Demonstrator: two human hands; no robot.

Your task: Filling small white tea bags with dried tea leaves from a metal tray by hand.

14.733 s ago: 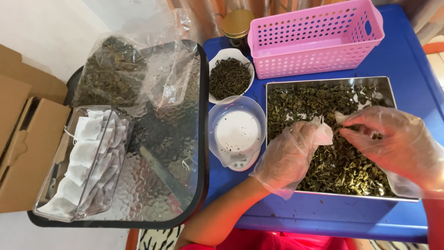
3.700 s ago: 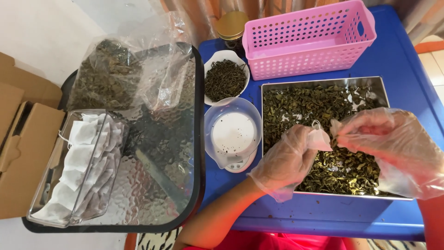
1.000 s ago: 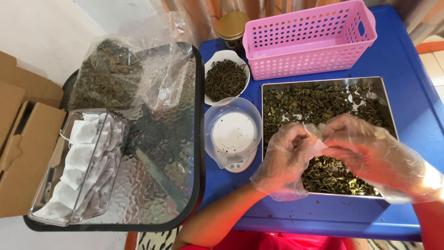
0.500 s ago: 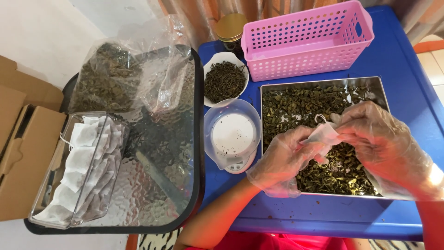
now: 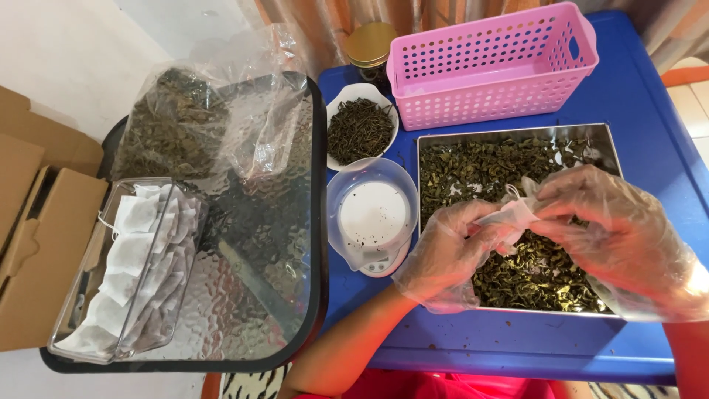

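Tea bag [image 5: 511,214], small white: over steel tray [image 5: 443,137] of dried leaves, pinched between left hand [image 5: 450,251] and right hand [image 5: 613,236], gloved fingers clenched on it; spillage lands in tray. Scale [image 5: 371,216] left of tray.

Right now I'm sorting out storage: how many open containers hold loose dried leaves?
3: the metal tray under both hands, the small white bowl behind the scale, and the clear plastic bag on the glass table. The gold-lidded jar's contents are hidden.
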